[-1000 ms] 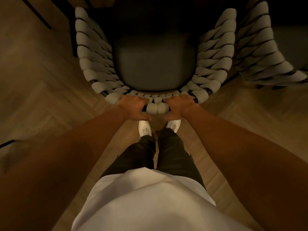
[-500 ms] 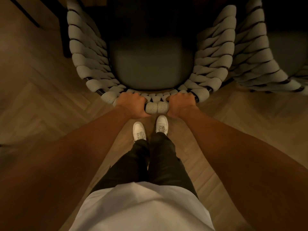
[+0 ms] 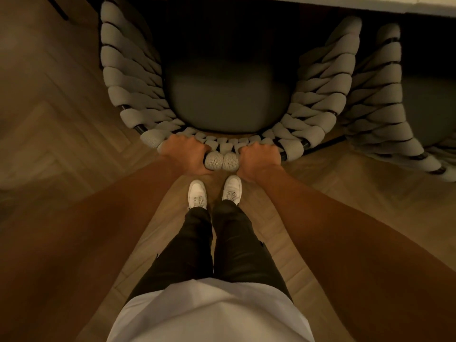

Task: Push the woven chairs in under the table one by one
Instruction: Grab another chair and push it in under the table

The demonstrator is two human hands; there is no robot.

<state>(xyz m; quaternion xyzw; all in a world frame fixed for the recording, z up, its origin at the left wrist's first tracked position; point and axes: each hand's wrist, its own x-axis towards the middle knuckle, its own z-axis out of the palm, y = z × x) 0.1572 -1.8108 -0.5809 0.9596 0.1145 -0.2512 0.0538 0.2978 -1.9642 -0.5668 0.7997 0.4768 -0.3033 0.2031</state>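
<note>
There are two chairs with thick grey woven rope backs: one in the middle [image 3: 318, 99] and one at the right [image 3: 380, 102]. There are two white sneakers, left [image 3: 197, 193] and right [image 3: 232, 190], and two bare hands, left [image 3: 183, 154] and right [image 3: 259, 157].

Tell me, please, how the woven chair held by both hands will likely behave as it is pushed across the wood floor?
The woven chair probably slides rather than tips, since the left hand and right hand grip its back rail evenly. Its padded cord wrap likely gives slightly but resists slipping. The dark frame suggests moderate weight.

Herringbone wood floor [image 3: 74, 134] bears two woven chairs [image 3: 133, 95] [image 3: 380, 114] and white shoes [image 3: 197, 193].
</note>
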